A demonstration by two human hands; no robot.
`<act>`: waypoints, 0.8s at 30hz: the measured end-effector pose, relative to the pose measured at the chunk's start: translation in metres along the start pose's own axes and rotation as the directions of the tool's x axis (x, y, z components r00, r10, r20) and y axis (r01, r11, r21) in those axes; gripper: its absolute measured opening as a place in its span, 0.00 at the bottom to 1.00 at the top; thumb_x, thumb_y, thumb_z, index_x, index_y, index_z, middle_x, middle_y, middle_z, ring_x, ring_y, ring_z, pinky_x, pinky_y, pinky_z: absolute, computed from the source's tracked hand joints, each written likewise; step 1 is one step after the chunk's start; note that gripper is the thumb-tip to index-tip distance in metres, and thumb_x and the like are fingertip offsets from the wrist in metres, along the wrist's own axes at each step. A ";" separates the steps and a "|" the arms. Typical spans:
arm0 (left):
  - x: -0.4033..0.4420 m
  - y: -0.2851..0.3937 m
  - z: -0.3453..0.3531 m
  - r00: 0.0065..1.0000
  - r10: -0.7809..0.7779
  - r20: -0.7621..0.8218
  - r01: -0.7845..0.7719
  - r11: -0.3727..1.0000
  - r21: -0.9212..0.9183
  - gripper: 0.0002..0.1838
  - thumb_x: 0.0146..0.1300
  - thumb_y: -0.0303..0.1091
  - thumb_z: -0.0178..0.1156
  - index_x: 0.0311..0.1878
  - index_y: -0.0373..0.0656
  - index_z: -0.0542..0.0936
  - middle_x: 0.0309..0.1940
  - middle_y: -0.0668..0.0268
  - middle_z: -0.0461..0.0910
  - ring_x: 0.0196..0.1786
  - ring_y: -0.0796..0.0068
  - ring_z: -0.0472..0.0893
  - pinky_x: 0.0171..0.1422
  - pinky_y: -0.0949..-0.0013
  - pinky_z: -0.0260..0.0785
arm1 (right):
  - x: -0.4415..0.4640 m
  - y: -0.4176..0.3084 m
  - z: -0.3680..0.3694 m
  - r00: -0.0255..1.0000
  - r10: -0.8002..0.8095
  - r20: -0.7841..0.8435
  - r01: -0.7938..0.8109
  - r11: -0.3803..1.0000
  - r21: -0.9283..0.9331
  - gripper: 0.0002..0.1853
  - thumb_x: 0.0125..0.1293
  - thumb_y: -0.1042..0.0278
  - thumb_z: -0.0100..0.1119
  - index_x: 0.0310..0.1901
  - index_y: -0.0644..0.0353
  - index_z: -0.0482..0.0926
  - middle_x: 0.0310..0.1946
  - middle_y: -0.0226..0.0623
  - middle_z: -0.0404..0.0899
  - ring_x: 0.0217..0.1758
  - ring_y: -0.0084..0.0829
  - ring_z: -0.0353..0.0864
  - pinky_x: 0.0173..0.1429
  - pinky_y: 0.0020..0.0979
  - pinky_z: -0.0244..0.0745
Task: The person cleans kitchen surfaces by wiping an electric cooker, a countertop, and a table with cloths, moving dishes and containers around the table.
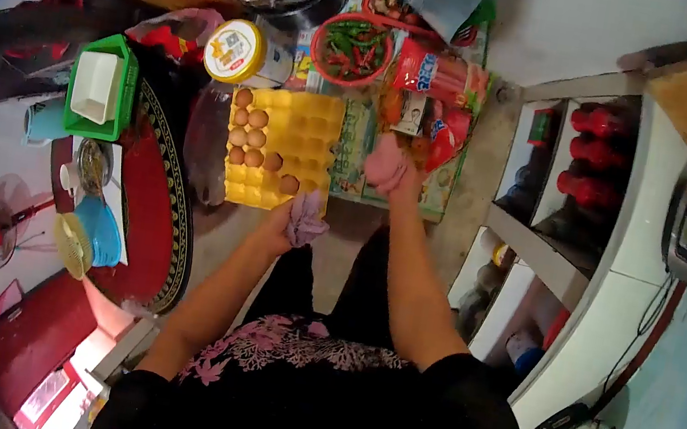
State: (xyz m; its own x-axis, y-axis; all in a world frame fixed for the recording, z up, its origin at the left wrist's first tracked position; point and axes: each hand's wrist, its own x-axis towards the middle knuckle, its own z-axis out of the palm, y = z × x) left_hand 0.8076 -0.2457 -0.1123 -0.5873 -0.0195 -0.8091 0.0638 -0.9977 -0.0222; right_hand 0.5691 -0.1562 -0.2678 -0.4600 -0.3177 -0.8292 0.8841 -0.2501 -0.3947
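Note:
My left hand (275,229) is closed on a crumpled light purple cloth (306,219) at the near edge of a yellow egg tray (310,154). Brown eggs (256,137) fill several cups on the tray's left side, and one egg (289,183) lies close to that cloth. To the right of the tray, over the table's front part, my right hand (407,185) grips a pink cloth (386,166). The fingers of both hands are largely hidden by the cloths.
Behind the tray stand a white tub with a yellow lid (235,51), a red basket of chillies (353,50) and a red-and-white packet (442,76). A round red table (148,211) is at left. Shelves with red-capped jars (596,151) stand at right.

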 end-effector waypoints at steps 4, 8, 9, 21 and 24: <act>0.021 -0.024 -0.024 0.973 -0.082 0.218 0.131 0.966 -0.221 0.15 0.68 0.44 0.49 0.47 0.43 0.74 0.38 0.65 0.77 0.37 0.68 0.78 0.45 0.60 0.75 | 0.045 0.006 -0.039 1.000 0.012 0.001 -0.012 0.994 -0.106 0.15 0.61 0.64 0.59 0.48 0.58 0.71 0.39 0.34 0.75 0.44 0.30 0.76 0.41 0.31 0.77; 0.036 -0.040 0.046 0.972 0.035 -0.233 -0.040 0.999 -0.016 0.11 0.67 0.42 0.48 0.41 0.46 0.76 0.30 0.71 0.76 0.30 0.74 0.76 0.35 0.69 0.71 | -0.022 -0.061 -0.031 0.953 0.302 0.026 -0.278 0.907 -0.316 0.17 0.62 0.65 0.56 0.50 0.61 0.72 0.41 0.35 0.78 0.44 0.30 0.76 0.42 0.29 0.77; 0.043 -0.042 0.045 0.989 0.018 -0.145 -0.020 1.000 -0.007 0.12 0.68 0.43 0.48 0.42 0.45 0.75 0.31 0.70 0.77 0.33 0.73 0.77 0.40 0.66 0.72 | -0.015 -0.083 -0.051 0.872 0.430 0.235 -0.344 0.879 -0.329 0.17 0.62 0.65 0.56 0.51 0.61 0.72 0.42 0.35 0.78 0.45 0.30 0.76 0.43 0.29 0.77; 0.071 -0.041 0.080 0.994 0.070 -0.084 -0.076 0.994 -0.075 0.13 0.66 0.41 0.49 0.45 0.46 0.76 0.35 0.67 0.79 0.37 0.69 0.80 0.42 0.63 0.77 | 0.077 -0.245 0.009 0.881 0.267 0.392 0.225 0.492 -0.841 0.19 0.62 0.66 0.57 0.54 0.62 0.71 0.47 0.36 0.77 0.48 0.29 0.76 0.51 0.28 0.73; 0.057 -0.041 0.095 0.962 0.108 -0.252 -0.127 0.990 -0.058 0.13 0.66 0.41 0.48 0.45 0.46 0.76 0.35 0.68 0.79 0.36 0.69 0.80 0.42 0.62 0.77 | 0.063 -0.256 0.017 0.879 0.194 0.436 0.210 0.663 -0.718 0.19 0.63 0.68 0.55 0.55 0.63 0.72 0.46 0.34 0.77 0.46 0.27 0.75 0.52 0.28 0.70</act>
State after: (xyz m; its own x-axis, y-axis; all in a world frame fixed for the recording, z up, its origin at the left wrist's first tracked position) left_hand 0.6943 -0.2126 -0.1018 -0.3541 -0.1104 -0.9287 0.1842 -0.9818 0.0465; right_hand 0.3122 -0.1279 -0.2117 -0.2687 -0.7266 -0.6324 0.5487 0.4241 -0.7205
